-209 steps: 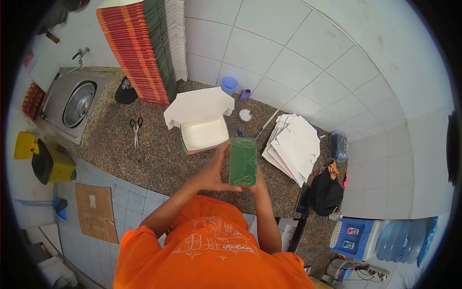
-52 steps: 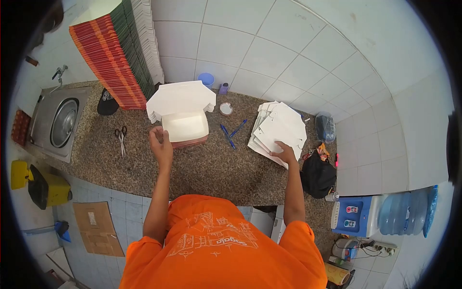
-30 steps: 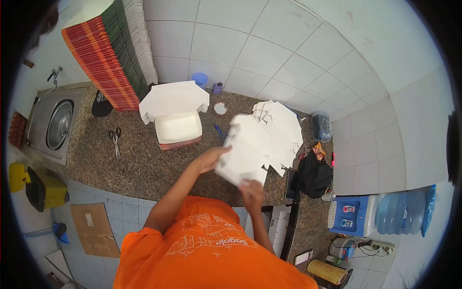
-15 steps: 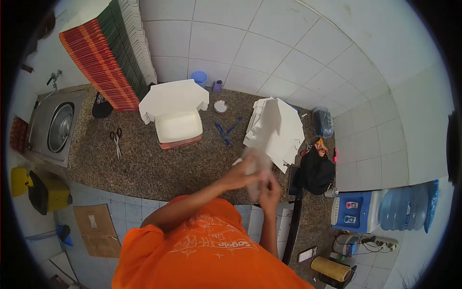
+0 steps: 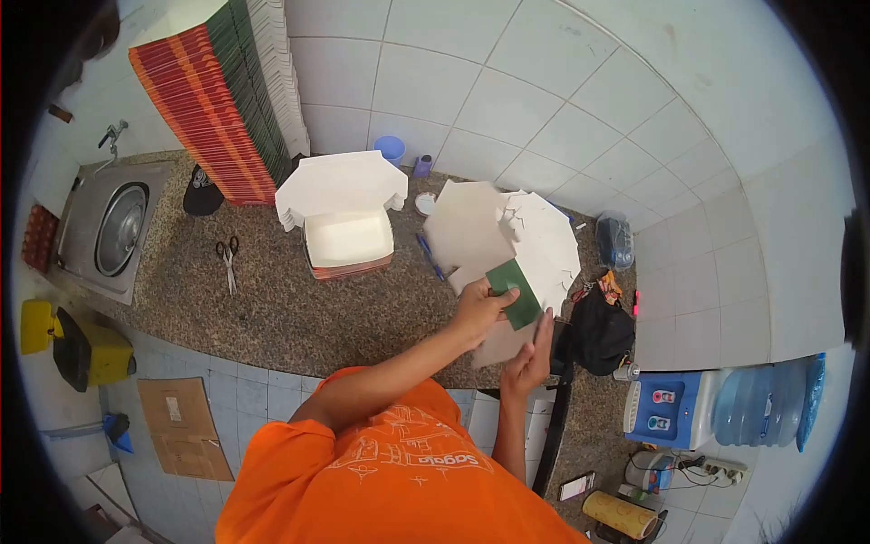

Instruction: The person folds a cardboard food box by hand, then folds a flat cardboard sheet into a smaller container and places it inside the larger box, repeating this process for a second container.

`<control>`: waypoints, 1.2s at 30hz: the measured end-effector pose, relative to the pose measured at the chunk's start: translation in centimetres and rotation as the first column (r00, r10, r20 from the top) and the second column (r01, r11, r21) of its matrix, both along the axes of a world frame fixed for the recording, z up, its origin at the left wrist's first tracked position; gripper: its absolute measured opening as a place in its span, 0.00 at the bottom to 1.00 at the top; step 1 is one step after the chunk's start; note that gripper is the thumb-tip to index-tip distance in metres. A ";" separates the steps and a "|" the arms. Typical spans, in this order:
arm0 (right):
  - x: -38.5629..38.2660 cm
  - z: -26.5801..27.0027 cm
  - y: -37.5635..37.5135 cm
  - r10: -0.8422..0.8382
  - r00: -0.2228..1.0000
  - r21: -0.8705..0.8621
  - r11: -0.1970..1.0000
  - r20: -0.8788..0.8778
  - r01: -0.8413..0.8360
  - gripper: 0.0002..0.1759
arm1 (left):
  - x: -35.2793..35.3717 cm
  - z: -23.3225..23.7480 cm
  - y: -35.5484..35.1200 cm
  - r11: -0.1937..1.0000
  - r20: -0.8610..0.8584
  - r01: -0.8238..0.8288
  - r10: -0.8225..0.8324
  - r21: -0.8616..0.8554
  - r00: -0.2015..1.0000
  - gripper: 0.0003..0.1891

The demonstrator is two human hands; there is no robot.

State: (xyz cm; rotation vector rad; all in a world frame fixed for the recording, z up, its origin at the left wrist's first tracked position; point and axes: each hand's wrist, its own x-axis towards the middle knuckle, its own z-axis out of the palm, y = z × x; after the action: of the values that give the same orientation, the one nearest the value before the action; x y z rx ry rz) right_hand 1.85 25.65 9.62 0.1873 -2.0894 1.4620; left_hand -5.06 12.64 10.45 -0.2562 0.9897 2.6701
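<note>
An unfolded cardboard box blank [image 5: 467, 227], pale with a green panel, is held over the counter's front edge. My left hand [image 5: 480, 313] is closed on it, thumb on the green panel. My right hand [image 5: 528, 361] holds its lower right edge, fingers straight and the thumb against the flap. Just behind lies a pile of white box blanks [image 5: 546, 236], partly covered by the held one. Left of my hands, an open-lidded stack of formed boxes [image 5: 349, 238] has white insides.
A tall stack of red and green boxes [image 5: 204, 113] stands at the back left. Scissors [image 5: 228, 263], a blue pen [image 5: 430, 257] and a blue cup [image 5: 390, 149] are on the granite counter [image 5: 299, 322]. A black bag [image 5: 603, 335] lies right of the pile.
The box blank has turned and spread out, showing its green panel. My left hand has moved slightly right, and my right hand has shifted right along the edge.
</note>
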 end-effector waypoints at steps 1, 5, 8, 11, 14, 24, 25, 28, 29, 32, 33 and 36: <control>-0.6 0.2 0.4 -0.050 0.998 0.310 0.949 -0.025 0.056 0.27 | 0.2 -0.1 0.5 0.997 -0.016 -0.060 0.060 -0.056 0.998 0.12; -2.2 0.5 0.8 -0.092 0.996 0.488 0.868 -0.019 0.090 0.23 | 1.0 0.7 1.2 0.929 -0.281 -0.119 0.017 -0.351 0.960 0.13; -2.1 1.9 0.3 -0.015 0.999 0.258 0.966 0.035 0.006 0.21 | 0.5 1.1 0.8 0.999 -0.208 0.013 -0.020 -0.037 0.978 0.17; -1.4 2.9 0.6 0.125 0.990 0.224 0.965 0.069 -0.137 0.19 | -0.7 1.2 -1.1 0.984 -0.271 0.029 -0.076 -0.176 0.959 0.21; -1.2 2.9 -0.3 0.104 0.993 0.439 0.891 0.056 -0.119 0.18 | -0.5 0.3 -1.0 0.954 -0.264 0.026 -0.109 -0.300 0.958 0.21; -1.5 -0.2 -0.8 0.038 0.982 -0.266 0.964 0.183 0.012 0.25 | 1.8 1.4 -0.4 0.733 -0.680 -0.447 -0.029 -0.513 0.733 0.17; -1.3 0.2 -0.8 0.000 0.986 -0.288 0.956 0.165 0.048 0.26 | 1.7 1.4 -1.8 0.693 -0.639 -0.388 -0.137 -0.607 0.757 0.17; -1.3 0.6 -0.6 -0.066 0.987 -0.330 0.937 0.144 0.110 0.25 | 3.6 1.5 -4.1 0.667 -0.490 -0.212 -0.261 -0.715 0.832 0.16; -1.5 0.7 0.4 -0.082 0.987 -0.032 0.996 0.137 0.087 0.22 | 4.3 1.2 -5.0 0.601 -0.455 -0.163 -0.373 -0.783 0.809 0.15; -0.6 1.5 0.7 -0.054 0.926 0.145 0.989 0.374 -0.001 0.14 | 6.7 0.2 -6.5 0.486 -0.370 -0.126 -0.447 -0.865 0.815 0.15; -0.3 1.8 1.1 0.173 0.839 0.060 0.970 0.515 -0.237 0.15 | 7.2 0.1 -6.8 0.451 -0.337 -0.133 -0.411 -0.883 0.847 0.17; -0.1 3.1 1.2 0.527 0.557 -0.235 0.827 0.641 -0.511 0.19 | 7.8 1.0 -7.6 0.300 -0.121 0.028 -0.465 -0.953 0.877 0.20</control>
State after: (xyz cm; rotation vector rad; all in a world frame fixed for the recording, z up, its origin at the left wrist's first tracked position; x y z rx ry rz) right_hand 1.73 26.85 12.77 0.3163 -2.7693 2.1670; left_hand 2.69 5.03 11.46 0.2355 2.4175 1.5132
